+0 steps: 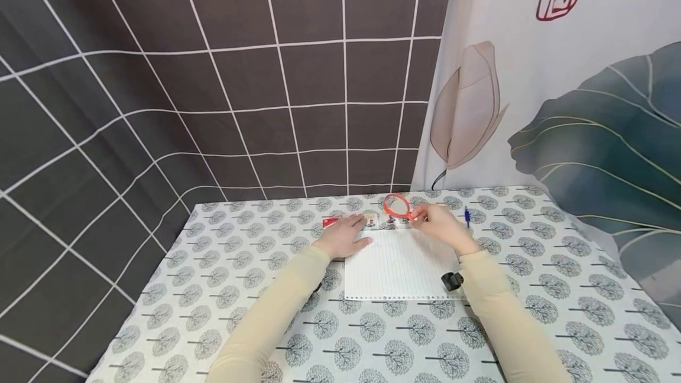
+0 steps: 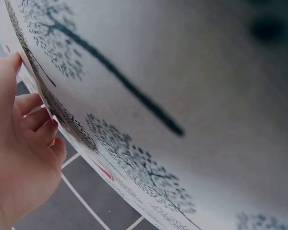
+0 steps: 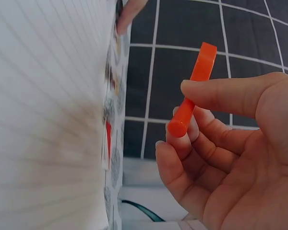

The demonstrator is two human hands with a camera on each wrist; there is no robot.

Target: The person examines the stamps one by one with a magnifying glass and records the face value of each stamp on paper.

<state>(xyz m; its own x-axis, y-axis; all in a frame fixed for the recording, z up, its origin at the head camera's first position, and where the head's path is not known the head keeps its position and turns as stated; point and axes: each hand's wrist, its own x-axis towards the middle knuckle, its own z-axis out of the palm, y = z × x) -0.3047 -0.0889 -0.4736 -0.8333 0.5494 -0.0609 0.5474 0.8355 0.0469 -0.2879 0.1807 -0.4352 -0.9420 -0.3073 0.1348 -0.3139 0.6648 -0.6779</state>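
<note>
My right hand (image 1: 438,227) pinches the handle of an orange-rimmed magnifying glass (image 1: 408,216) between thumb and fingers. In the right wrist view the orange handle (image 3: 183,116) points end-on toward the camera, above the table surface. Below the lens lies a printed strip or card (image 1: 371,221) with small figures and a red end (image 1: 329,221). My left hand (image 1: 343,237) rests flat with extended fingers across the card, its thumb at the edge of the lined paper (image 1: 399,265). In the left wrist view, the left hand (image 2: 26,139) partly shows, its fingers against the surface.
A blue pen (image 1: 467,216) lies right of the right hand. The tree-patterned tablecloth (image 1: 234,276) covers the table. A dark grid-patterned curtain (image 1: 314,75) hangs behind, beside a floral one (image 1: 479,105). A black wrist device (image 1: 452,281) sits by the right sleeve.
</note>
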